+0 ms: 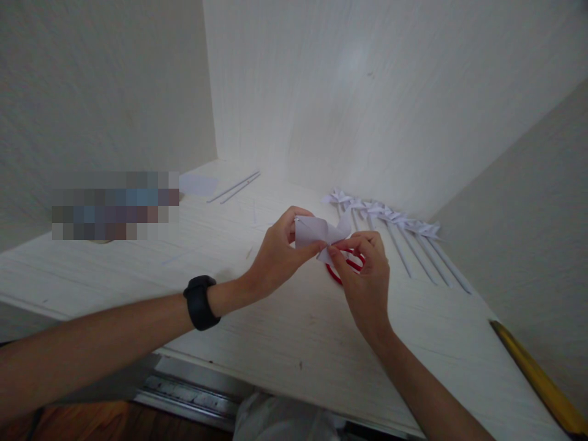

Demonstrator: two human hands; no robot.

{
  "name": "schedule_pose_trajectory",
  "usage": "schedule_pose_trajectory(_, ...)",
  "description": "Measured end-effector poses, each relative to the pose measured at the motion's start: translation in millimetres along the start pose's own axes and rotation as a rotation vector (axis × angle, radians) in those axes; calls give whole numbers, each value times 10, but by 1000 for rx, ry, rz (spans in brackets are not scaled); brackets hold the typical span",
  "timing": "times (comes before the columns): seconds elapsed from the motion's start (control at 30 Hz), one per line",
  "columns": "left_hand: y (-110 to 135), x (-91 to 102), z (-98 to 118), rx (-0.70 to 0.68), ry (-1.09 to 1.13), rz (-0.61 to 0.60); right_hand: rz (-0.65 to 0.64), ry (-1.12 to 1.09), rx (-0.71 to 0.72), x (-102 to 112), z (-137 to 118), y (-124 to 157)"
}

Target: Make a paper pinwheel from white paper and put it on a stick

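A white paper pinwheel (312, 230), partly folded, is held above the table between my two hands. My left hand (285, 246) grips it from the left, thumb at its centre and fingers behind. The fingertips of my right hand (365, 260) pinch the paper near its middle. Below the right hand, red-handled scissors (334, 274) lie on the table, mostly covered by the hand and the paper.
Several white paper pinwheels on sticks (390, 214) lie in a row at the back right. Two thin sticks (234, 187) and a paper sheet (198, 184) lie at the back left. A yellow object (535, 373) rests along the right edge. The white table (257, 343) meets walls behind.
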State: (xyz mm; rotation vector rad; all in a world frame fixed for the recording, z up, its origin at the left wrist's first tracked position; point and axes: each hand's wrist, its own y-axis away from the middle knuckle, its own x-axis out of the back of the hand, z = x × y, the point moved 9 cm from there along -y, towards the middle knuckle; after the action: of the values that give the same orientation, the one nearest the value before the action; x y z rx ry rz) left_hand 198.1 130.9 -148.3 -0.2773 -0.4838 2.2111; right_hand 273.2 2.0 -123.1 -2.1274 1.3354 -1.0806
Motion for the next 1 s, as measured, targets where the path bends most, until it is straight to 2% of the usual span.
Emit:
schedule_pose_trajectory(0.77,8,-64,102,-61,-26,-86,-2,-37,-3,4,14,-1)
schedule_pose_trajectory(1.0,-14,-67,24,-29,59,-88,-22,-57,-28,-14,33,-8)
